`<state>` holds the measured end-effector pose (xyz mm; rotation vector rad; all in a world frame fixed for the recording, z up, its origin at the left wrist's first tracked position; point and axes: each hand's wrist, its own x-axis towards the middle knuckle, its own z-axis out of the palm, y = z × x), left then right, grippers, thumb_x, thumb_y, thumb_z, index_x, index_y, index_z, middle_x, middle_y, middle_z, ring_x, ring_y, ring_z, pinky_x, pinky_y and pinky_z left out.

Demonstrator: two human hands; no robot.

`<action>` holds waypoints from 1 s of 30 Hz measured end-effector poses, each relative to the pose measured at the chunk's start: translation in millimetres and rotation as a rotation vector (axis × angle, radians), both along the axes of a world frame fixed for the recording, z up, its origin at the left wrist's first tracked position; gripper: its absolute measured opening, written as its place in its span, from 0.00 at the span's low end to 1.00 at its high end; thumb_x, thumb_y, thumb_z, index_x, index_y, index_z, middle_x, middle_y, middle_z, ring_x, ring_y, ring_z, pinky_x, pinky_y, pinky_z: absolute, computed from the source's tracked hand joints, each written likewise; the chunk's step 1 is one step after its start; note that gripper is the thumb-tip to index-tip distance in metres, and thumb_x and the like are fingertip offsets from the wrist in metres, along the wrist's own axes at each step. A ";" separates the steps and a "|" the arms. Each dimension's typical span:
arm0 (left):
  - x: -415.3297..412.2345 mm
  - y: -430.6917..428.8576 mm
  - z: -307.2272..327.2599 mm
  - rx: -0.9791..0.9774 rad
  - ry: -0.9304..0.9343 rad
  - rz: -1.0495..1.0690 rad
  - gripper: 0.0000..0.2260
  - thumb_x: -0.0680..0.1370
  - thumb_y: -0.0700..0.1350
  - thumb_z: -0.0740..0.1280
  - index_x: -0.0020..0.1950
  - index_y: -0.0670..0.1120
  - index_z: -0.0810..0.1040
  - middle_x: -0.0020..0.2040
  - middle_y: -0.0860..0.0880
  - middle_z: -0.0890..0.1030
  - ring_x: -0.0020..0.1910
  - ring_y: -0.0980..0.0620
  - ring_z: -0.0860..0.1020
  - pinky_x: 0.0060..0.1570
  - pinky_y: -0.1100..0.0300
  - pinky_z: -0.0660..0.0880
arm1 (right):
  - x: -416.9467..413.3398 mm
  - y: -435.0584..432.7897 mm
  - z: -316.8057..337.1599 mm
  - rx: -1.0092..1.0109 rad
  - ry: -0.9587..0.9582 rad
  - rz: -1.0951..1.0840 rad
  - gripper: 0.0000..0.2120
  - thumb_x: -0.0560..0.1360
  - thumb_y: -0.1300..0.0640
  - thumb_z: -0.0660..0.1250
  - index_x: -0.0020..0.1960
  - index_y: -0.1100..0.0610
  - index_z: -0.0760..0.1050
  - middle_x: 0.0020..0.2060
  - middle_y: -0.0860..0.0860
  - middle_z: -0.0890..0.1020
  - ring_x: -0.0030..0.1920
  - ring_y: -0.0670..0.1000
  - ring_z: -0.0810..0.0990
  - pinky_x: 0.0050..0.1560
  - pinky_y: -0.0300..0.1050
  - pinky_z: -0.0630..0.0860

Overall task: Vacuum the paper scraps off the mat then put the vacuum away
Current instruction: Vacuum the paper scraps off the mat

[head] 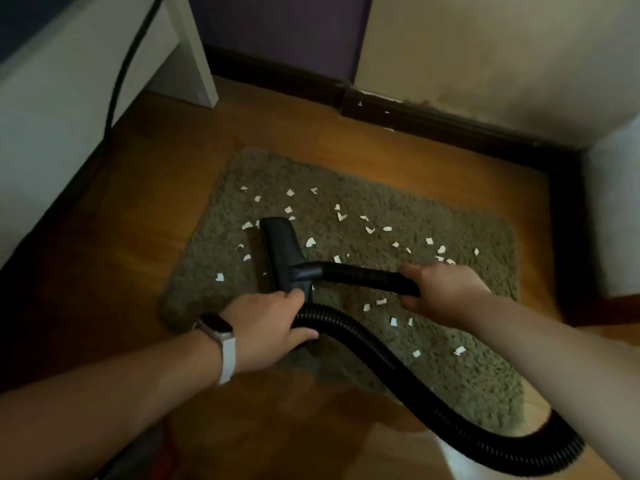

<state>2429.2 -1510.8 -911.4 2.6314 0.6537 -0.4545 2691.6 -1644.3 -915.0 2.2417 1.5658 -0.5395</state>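
The wooden floor [277,140] fills most of my view, running under everything from twelve o'clock down to six. On it, spreading from the centre toward four o'clock, lies the shaggy olive mat [450,341], set at a slant so that one rounded corner points to about eleven. At nine to eleven o'clock stands a white cabinet [69,98] with a dark cable [119,81] hanging down its side, and at twelve to two a dark skirting board [433,123] runs along the foot of the wall. The black ribbed hose [433,400] of the vacuum curves across the mat from the middle out to five o'clock, where it bends back near the picture's edge. My two bare forearms come in from seven and four o'clock. My left hand [270,323], with a watch [216,329] on a pale strap at the wrist, is wrapped around the hose just where it leaves the tube, fingers closed on it. My right hand [440,289], a little toward three o'clock of centre, is clasped on the rigid black tube [363,277], which lies nearly level and points toward nine. At its end, just toward eleven o'clock of my left hand, the black floor nozzle [278,247] rests on the mat with its long side running toward twelve. Small white paper scraps [370,230] are strewn over the mat around the nozzle, thickest from twelve to three, a few by the hose at five.
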 end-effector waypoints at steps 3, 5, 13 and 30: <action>-8.0 -1.0 -5.2 -0.014 -0.109 0.016 0.18 0.76 0.69 0.56 0.53 0.56 0.67 0.43 0.58 0.74 0.39 0.59 0.75 0.38 0.61 0.75 | -1.1 6.4 -9.0 0.047 0.056 -0.060 0.13 0.75 0.40 0.62 0.57 0.43 0.71 0.37 0.45 0.79 0.37 0.50 0.80 0.35 0.43 0.75; -11.6 2.1 -5.7 -0.013 -0.164 0.024 0.19 0.74 0.71 0.55 0.52 0.57 0.68 0.41 0.58 0.74 0.37 0.60 0.75 0.36 0.62 0.75 | -2.3 17.6 -10.2 0.082 0.096 -0.090 0.11 0.75 0.41 0.63 0.55 0.43 0.72 0.35 0.45 0.80 0.34 0.48 0.80 0.34 0.43 0.77; -29.1 4.1 -8.3 -0.130 -0.141 0.107 0.21 0.73 0.72 0.56 0.51 0.57 0.70 0.41 0.58 0.74 0.39 0.60 0.75 0.40 0.61 0.76 | -22.4 60.4 -9.4 0.073 0.137 -0.068 0.13 0.76 0.41 0.64 0.59 0.42 0.73 0.33 0.44 0.78 0.31 0.45 0.77 0.28 0.38 0.68; -45.3 9.1 -17.7 -0.084 -0.164 0.065 0.22 0.73 0.73 0.55 0.51 0.56 0.70 0.43 0.58 0.76 0.40 0.58 0.76 0.39 0.61 0.74 | -31.8 68.4 -43.1 0.195 0.259 0.082 0.18 0.75 0.36 0.64 0.61 0.43 0.73 0.37 0.45 0.82 0.36 0.49 0.81 0.39 0.48 0.80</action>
